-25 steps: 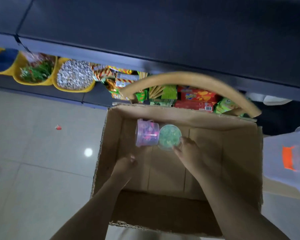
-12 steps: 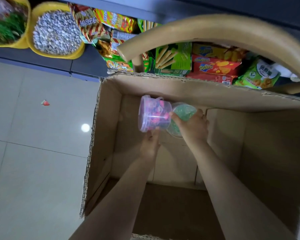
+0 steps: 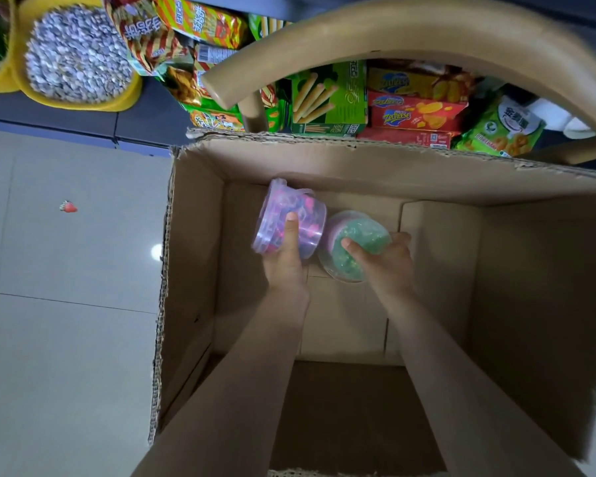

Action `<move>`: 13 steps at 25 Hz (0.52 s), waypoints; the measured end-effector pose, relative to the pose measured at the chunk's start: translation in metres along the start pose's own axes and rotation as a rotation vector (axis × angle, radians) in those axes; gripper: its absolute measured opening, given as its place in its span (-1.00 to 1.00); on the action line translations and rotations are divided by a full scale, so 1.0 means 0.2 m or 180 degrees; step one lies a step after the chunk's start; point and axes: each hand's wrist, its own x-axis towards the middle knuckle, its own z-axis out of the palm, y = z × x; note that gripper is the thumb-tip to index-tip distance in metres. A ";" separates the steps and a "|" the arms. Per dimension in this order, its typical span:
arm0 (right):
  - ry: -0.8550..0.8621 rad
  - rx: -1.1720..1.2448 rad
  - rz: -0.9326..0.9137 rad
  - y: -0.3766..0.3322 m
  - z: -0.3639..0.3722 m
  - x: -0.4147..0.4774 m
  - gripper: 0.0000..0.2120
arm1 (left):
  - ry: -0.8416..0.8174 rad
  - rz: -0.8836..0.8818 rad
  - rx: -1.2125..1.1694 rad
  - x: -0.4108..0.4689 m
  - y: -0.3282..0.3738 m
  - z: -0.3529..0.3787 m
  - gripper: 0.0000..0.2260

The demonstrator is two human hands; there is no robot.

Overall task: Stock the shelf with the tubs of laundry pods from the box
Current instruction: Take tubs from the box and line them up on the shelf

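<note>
Left grip [image 3: 284, 266] clasps the pink tub [image 3: 276, 208], right grip [image 3: 384, 261] the green tub [image 3: 362, 232] just beside it. Holding one each probably lets both leave the box [image 3: 193, 270] together.

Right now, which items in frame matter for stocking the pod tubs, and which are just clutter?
Job in hand:
purple tub, gripped by the left hand
green tub, gripped by the right hand
cardboard box, with both tubs inside

Lying about:
snack boxes
yellow bowl of seeds
curved wooden rail
small red thing on the floor
</note>
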 end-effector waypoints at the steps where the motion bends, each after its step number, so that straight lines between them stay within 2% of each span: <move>1: -0.0043 0.0021 -0.0038 0.02 0.00 -0.02 -0.22 | 0.0015 -0.0061 0.0206 -0.01 0.02 -0.03 -0.59; 3: -0.0112 0.0035 -0.0122 0.05 -0.01 -0.05 -0.20 | -0.0036 -0.0243 0.0783 -0.02 0.08 -0.11 -0.65; 6: -0.0128 0.0065 -0.0278 0.09 -0.02 -0.11 -0.23 | -0.0305 -0.0551 0.1883 -0.06 0.15 -0.23 -0.49; 10: -0.0315 0.0440 -0.0366 0.12 -0.04 -0.23 -0.29 | -0.0594 -0.0745 0.2232 -0.09 0.16 -0.30 -0.47; 13: -0.0554 0.0960 -0.0072 0.11 -0.10 -0.25 -0.42 | -0.0662 -0.0351 0.2354 -0.11 0.13 -0.31 -0.57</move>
